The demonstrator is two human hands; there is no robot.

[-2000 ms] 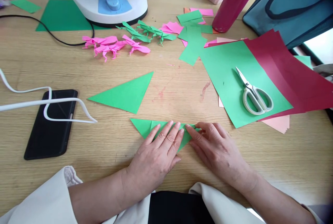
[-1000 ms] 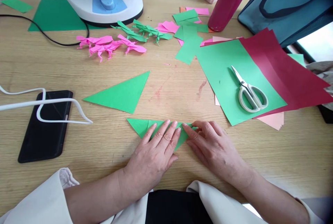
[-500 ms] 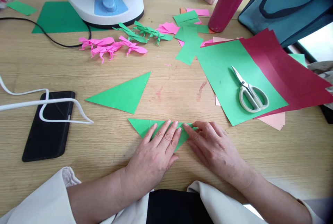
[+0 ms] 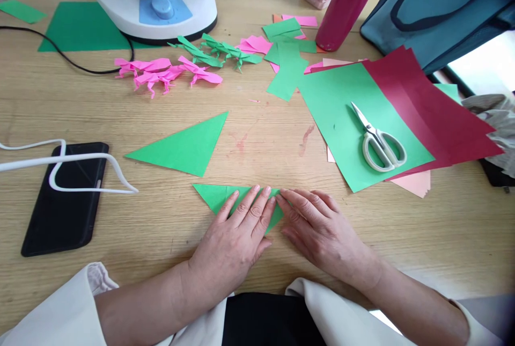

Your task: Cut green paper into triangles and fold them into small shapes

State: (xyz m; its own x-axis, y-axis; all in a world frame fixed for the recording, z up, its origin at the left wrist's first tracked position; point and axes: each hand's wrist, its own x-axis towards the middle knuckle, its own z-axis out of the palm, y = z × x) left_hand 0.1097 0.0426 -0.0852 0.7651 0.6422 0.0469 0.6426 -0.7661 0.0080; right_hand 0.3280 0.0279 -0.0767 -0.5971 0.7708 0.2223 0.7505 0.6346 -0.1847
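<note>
A green paper point(image 4: 209, 194), folded into a triangle, lies on the desk in front of me with its long edge away from me. My left hand point(image 4: 237, 238) is open, palm down, its spread fingers pressing the middle of the paper. Beside it, my right hand point(image 4: 322, 228) reaches over the paper's right end. Its fingers are stretched out, with the index fingertip on the far edge, close to the left fingertips. Both hands hide much of the sheet, including the right corner. Another green paper triangle point(image 4: 185, 145) lies flat just beyond, to the left.
Scissors point(image 4: 382, 145) rest on a green sheet point(image 4: 330, 104) over dark red sheets point(image 4: 450, 131). Pink folded figures point(image 4: 156, 73), green ones point(image 4: 217, 52) and paper scraps point(image 4: 287, 61) lie farther back. A phone point(image 4: 64, 201) under a white cable, a fan point(image 4: 169, 13), a bottle point(image 4: 346, 8) and a bag point(image 4: 426, 19) surround these.
My right hand has moved left along the paper's far edge, and its fingers now lie flatter over the right end. My left hand stays on the paper. The view has shifted slightly.
</note>
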